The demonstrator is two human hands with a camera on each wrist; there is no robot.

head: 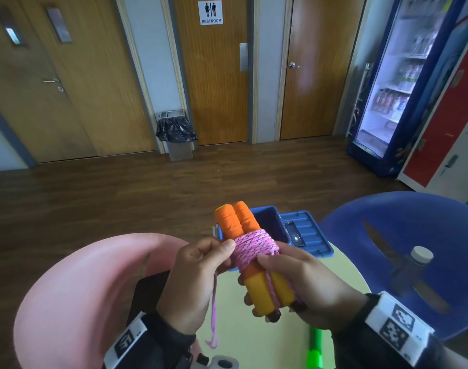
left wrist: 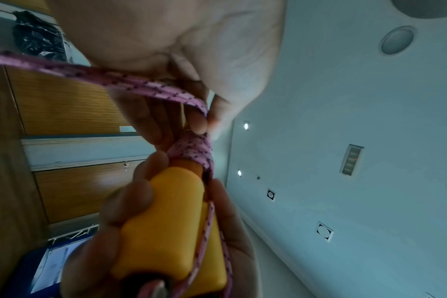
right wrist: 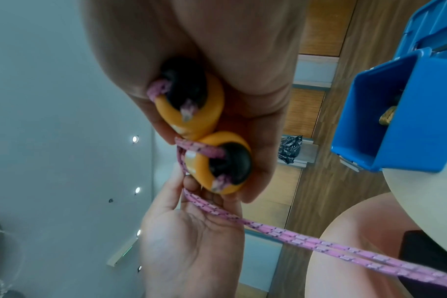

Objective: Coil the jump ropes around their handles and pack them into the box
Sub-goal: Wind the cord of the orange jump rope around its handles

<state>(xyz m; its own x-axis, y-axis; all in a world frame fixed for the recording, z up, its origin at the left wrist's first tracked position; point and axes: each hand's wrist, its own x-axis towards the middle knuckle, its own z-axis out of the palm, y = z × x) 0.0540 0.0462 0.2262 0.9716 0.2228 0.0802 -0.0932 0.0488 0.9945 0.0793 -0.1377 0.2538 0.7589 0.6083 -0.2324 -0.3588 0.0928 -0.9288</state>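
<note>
Two orange-and-yellow jump rope handles (head: 257, 251) stand side by side above the table, with a pink rope (head: 251, 247) coiled round their middle. My right hand (head: 294, 286) grips the yellow ends (right wrist: 204, 137) of the pair. My left hand (head: 201, 265) pinches the doubled loose rope (left wrist: 130, 84) beside the coil, and the tail (head: 214, 315) hangs down from it. Behind the handles an open blue box (head: 270, 222) sits on the table with its lid (head: 304, 233) folded back. A green handle (head: 314, 350) of another rope lies at the table's near edge.
The round pale-yellow table (head: 254, 342) has a pink chair (head: 81, 288) on its left and a blue chair (head: 400, 235) on its right. A dark bottle with a white cap (head: 413, 267) stands at the right. A bin (head: 177, 137) and a drinks fridge (head: 392, 83) stand at the far wall.
</note>
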